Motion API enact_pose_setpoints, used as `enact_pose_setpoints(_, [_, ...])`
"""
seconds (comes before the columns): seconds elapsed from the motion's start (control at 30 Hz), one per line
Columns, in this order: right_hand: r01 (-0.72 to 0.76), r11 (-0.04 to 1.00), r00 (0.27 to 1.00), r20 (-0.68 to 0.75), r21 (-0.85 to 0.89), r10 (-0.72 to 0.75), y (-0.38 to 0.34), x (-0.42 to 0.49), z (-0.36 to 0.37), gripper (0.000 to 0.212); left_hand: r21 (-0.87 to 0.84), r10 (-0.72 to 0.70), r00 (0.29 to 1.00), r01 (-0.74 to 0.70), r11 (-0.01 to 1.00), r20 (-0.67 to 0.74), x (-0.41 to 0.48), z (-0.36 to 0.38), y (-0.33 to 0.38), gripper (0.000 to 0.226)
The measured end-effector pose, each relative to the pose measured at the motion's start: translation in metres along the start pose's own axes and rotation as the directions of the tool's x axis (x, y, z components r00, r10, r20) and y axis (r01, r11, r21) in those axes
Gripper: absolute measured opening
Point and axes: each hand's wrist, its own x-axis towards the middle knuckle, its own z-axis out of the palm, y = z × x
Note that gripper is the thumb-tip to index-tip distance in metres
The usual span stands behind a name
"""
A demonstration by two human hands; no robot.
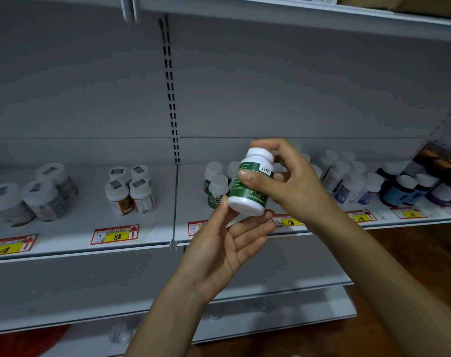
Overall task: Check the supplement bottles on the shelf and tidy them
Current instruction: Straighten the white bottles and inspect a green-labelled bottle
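A white supplement bottle with a green label (250, 191) is tilted in the air in front of the shelf (142, 243). My right hand (289, 184) grips it, thumb on the label and fingers curled behind the cap. My left hand (227, 243) lies palm up under its base, the straight fingers touching the bottom. Two more green-label bottles (215, 186) stand on the shelf just behind.
Grey-label bottles (36, 194) stand at the shelf's far left, orange-label bottles (131, 191) to their right. Purple-label bottles (348, 181) and dark blue bottles (410, 189) crowd the right side. Price tags (115, 234) line the shelf edge. A slotted upright (171, 99) splits the back panel.
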Motion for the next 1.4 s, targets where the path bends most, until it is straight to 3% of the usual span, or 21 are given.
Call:
enact_pose_setpoints(0.1, [0.001, 1.0, 0.999, -0.049, -0.011, -0.002, 0.003, 0.003, 0.0, 0.045, 0.088, 0.033, 0.999, -0.035, 0.996, 0.016, 0.001, 0.001, 0.0, 0.056])
enact_pose_setpoints(0.2, [0.002, 0.992, 0.997, -0.072, -0.13, -0.011, 0.009, 0.007, 0.002, 0.043, 0.2, 0.143, 0.989, -0.134, 0.971, -0.029, 0.006, 0.0, -0.001, 0.046])
enact_pose_setpoints(0.3, [-0.015, 0.987, 0.993, -0.119, -0.161, -0.004, 0.011, 0.013, 0.0, 0.026, 0.231, 0.21, 0.976, -0.192, 0.954, -0.058, 0.012, -0.003, 0.0, 0.044])
enact_pose_setpoints(0.37, [-0.043, 0.988, 0.992, -0.125, -0.149, 0.024, 0.009, 0.018, -0.003, 0.014, 0.224, 0.198, 0.979, -0.181, 0.958, -0.055, 0.014, -0.003, 0.002, 0.048])
enact_pose_setpoints(0.6, [-0.101, 0.982, 0.992, -0.097, -0.16, 0.086, 0.006, 0.031, -0.009, 0.018, 0.149, 0.066, 0.998, -0.062, 0.987, -0.022, 0.019, 0.002, 0.008, 0.056])
enact_pose_setpoints(0.83, [-0.152, 0.98, 0.987, -0.064, -0.128, 0.144, 0.003, 0.039, -0.002, 0.035, 0.053, -0.04, 0.999, 0.04, 0.998, -0.007, 0.019, 0.001, 0.014, 0.063])
enact_pose_setpoints(1.1, [-0.129, 0.988, 0.99, -0.073, -0.083, 0.123, 0.003, 0.046, 0.005, 0.027, 0.01, -0.058, 0.998, 0.058, 0.998, 0.002, 0.02, -0.003, 0.016, 0.059])
enact_pose_setpoints(1.23, [-0.11, 0.99, 0.994, 0.003, -0.086, 0.111, 0.004, 0.049, 0.001, 0.014, 0.146, 0.187, 0.978, -0.172, 0.974, -0.096, 0.026, -0.013, 0.017, 0.042])
enact_pose_setpoints(1.4, [-0.102, 0.995, 0.985, 0.139, -0.013, 0.103, 0.005, 0.048, -0.004, 0.028, 0.274, 0.461, 0.875, -0.411, 0.869, -0.149, 0.028, -0.023, 0.023, 0.046])
